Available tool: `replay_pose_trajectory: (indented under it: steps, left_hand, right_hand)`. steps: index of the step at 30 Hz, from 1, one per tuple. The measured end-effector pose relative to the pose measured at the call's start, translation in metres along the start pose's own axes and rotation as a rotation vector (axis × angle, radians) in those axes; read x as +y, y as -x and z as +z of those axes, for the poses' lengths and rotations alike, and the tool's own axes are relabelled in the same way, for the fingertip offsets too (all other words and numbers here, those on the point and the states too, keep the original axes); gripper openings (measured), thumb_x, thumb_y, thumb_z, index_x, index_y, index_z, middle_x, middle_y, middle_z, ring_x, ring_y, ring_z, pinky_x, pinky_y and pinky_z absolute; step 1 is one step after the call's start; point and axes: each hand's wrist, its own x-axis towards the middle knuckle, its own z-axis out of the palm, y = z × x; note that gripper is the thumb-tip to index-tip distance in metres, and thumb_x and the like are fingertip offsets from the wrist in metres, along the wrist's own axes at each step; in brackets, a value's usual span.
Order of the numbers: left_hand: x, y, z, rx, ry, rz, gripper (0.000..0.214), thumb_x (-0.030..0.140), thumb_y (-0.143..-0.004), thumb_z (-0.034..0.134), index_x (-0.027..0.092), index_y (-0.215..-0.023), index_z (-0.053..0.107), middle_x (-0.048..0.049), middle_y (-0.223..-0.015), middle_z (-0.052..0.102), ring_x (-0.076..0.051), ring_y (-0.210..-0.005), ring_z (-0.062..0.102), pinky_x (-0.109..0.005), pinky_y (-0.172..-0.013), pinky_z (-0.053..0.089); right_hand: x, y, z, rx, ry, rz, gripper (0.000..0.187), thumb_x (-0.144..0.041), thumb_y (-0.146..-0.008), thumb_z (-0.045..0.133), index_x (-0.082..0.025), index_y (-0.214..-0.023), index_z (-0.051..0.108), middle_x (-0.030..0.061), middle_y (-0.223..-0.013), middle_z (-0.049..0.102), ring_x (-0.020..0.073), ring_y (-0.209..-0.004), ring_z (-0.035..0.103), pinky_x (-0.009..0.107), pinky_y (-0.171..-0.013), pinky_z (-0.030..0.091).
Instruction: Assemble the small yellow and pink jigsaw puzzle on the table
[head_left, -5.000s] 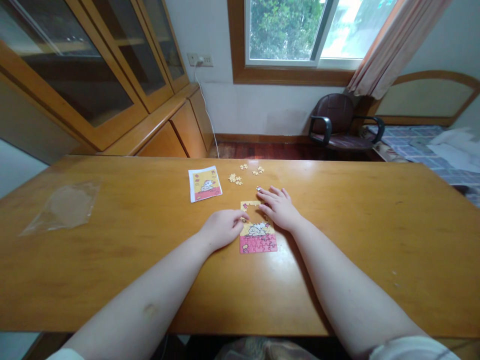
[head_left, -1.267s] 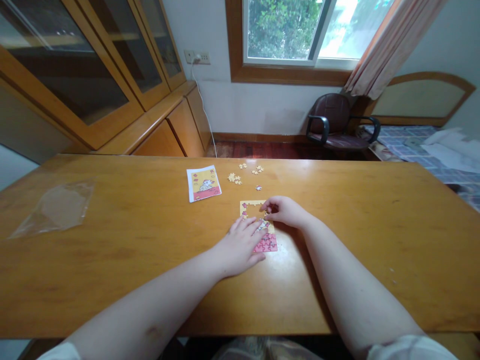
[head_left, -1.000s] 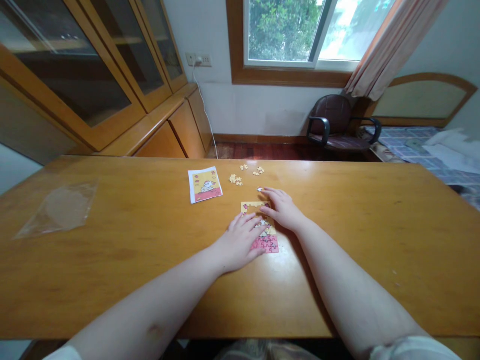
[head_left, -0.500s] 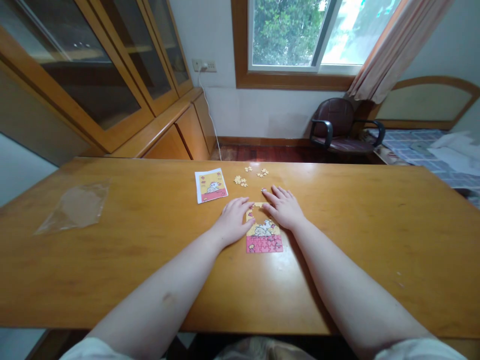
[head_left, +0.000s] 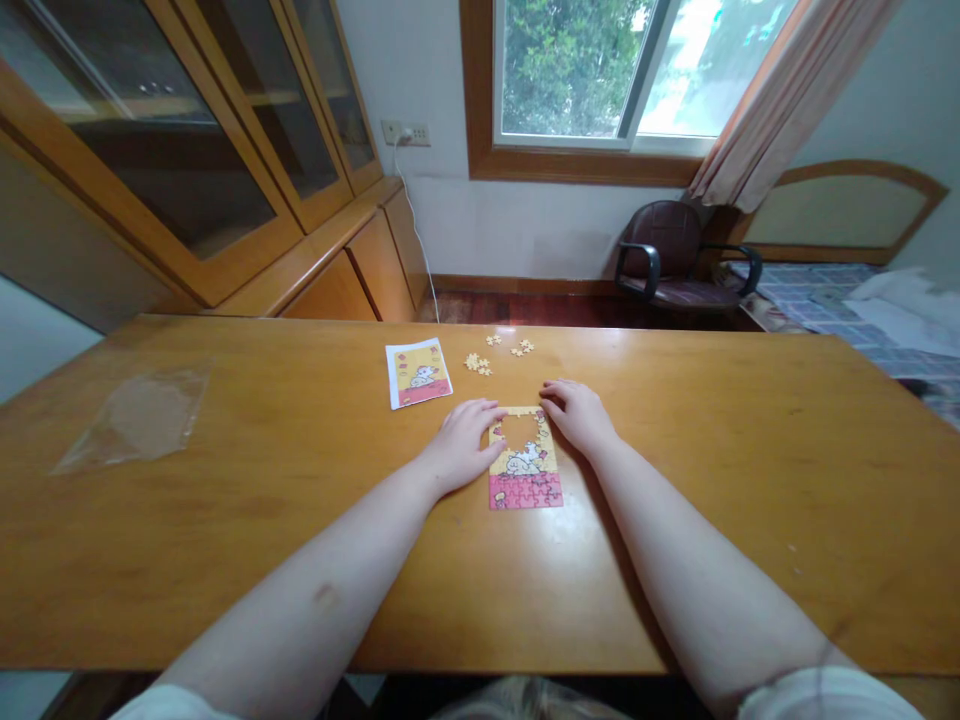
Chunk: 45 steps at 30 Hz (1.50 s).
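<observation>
The part-built puzzle lies flat mid-table, left hand and right hand resting open-fingered against its upper side edges, gripping nothing, with loose pieces and a picture card just beyond.

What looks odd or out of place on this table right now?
The puzzle has a bare gap in its upper middle, between the left hand and right hand. Loose pieces lie scattered beyond it.
</observation>
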Motion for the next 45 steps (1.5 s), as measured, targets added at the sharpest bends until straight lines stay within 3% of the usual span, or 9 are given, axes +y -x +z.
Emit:
replay_pose_trajectory:
  steps: [5, 15, 22, 27, 31, 36, 45]
  left_hand:
    - [-0.003, 0.001, -0.002, -0.036, 0.051, -0.001, 0.044, 0.035, -0.084, 0.056, 0.02, -0.126, 0.056, -0.0104, -0.135, 0.052, -0.027, -0.128, 0.042, -0.048, -0.11, 0.031]
    - [-0.002, 0.003, -0.003, -0.003, 0.136, -0.043, 0.04, 0.033, -0.085, 0.055, 0.018, -0.122, 0.059, -0.011, -0.132, 0.055, -0.025, -0.126, 0.046, -0.045, -0.11, 0.034]
    - [-0.003, 0.002, -0.006, 0.074, 0.196, -0.054, 0.031, 0.03, -0.085, 0.055, 0.02, -0.113, 0.063, -0.0089, -0.126, 0.059, -0.023, -0.121, 0.051, -0.044, -0.107, 0.037]
    - [-0.002, 0.001, -0.006, 0.09, 0.218, -0.054, 0.029, 0.03, -0.086, 0.055, 0.02, -0.111, 0.064, -0.0083, -0.124, 0.06, -0.022, -0.119, 0.053, -0.043, -0.106, 0.039]
    - [-0.003, 0.001, -0.007, 0.106, 0.229, -0.043, 0.027, 0.03, -0.086, 0.054, 0.02, -0.108, 0.064, -0.0083, -0.121, 0.061, -0.022, -0.117, 0.054, -0.043, -0.106, 0.04]
    - [-0.003, 0.0, -0.007, 0.113, 0.24, -0.049, 0.026, 0.029, -0.086, 0.053, 0.02, -0.106, 0.065, -0.0082, -0.119, 0.062, -0.023, -0.115, 0.055, -0.043, -0.105, 0.041]
    - [-0.004, 0.0, -0.006, 0.11, 0.256, -0.063, 0.026, 0.03, -0.086, 0.053, 0.02, -0.106, 0.065, -0.008, -0.119, 0.062, -0.023, -0.114, 0.055, -0.044, -0.105, 0.041]
  right_hand:
    - [0.001, 0.001, -0.004, 0.049, 0.087, 0.064, 0.02, -0.022, -0.087, 0.055, -0.022, -0.099, 0.071, 0.0034, -0.109, 0.07, 0.0198, -0.102, 0.06, 0.03, -0.092, 0.042]
    - [-0.008, 0.004, -0.015, -0.043, 0.249, 0.234, 0.027, -0.025, -0.091, 0.046, -0.025, -0.102, 0.072, 0.0066, -0.11, 0.068, 0.0241, -0.101, 0.057, 0.034, -0.086, 0.038]
    - [-0.009, 0.001, -0.015, -0.124, 0.223, 0.307, 0.026, -0.025, -0.087, 0.05, -0.024, -0.103, 0.071, 0.0086, -0.107, 0.069, 0.026, -0.102, 0.058, 0.036, -0.088, 0.038]
    - [-0.011, 0.001, -0.013, -0.182, 0.116, 0.337, 0.023, -0.022, -0.083, 0.054, -0.023, -0.101, 0.069, 0.0042, -0.103, 0.071, 0.0234, -0.1, 0.06, 0.034, -0.086, 0.04]
    - [-0.013, 0.002, -0.016, -0.15, 0.113, 0.322, 0.025, -0.021, -0.082, 0.055, -0.024, -0.103, 0.066, 0.0032, -0.101, 0.071, 0.0226, -0.098, 0.061, 0.034, -0.084, 0.041]
    - [-0.012, 0.003, -0.024, -0.149, 0.229, 0.4, 0.024, -0.041, -0.079, 0.062, -0.023, -0.093, 0.071, 0.0084, -0.104, 0.069, 0.0284, -0.101, 0.058, 0.039, -0.083, 0.041]
    - [-0.011, 0.002, -0.023, -0.162, 0.093, 0.437, 0.015, -0.035, -0.075, 0.067, -0.023, -0.084, 0.069, 0.0048, -0.099, 0.071, 0.0234, -0.094, 0.061, 0.034, -0.078, 0.042]
